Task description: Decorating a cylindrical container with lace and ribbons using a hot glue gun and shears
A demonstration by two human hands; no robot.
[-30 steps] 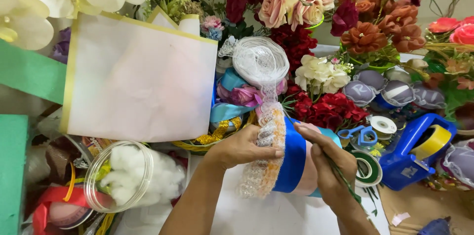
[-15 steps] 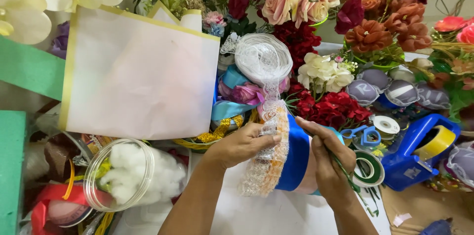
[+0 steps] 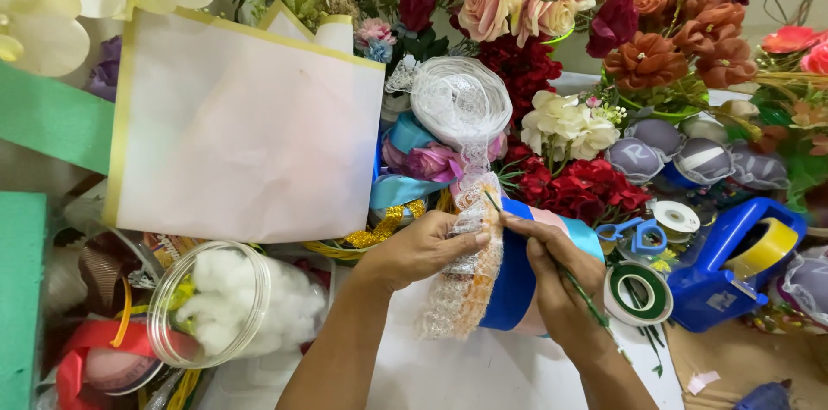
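Both hands on a lace-wrapped blue cylinder, tabletop centre.
Left hand (image 3: 423, 248) fingers curled, pressing the white lace strip (image 3: 461, 276) onto the blue cylinder (image 3: 511, 285); right hand (image 3: 556, 285) fingers closed on a thin green stem (image 3: 595, 306), thumb on the cylinder. Right of cylinder: green tape roll (image 3: 638, 292), blue tape dispenser (image 3: 733, 268). Behind it: lace spool (image 3: 460, 102), artificial flowers (image 3: 595, 31).

A clear round plastic jar (image 3: 211, 302) lies on its side at the lower left, stuffed with white cotton. Behind it sits a small printed packet (image 3: 164, 248) in orange and red, mostly hidden. Three round grey pouches (image 3: 700, 160) with pale label bands cluster at the right, below the orange flowers.
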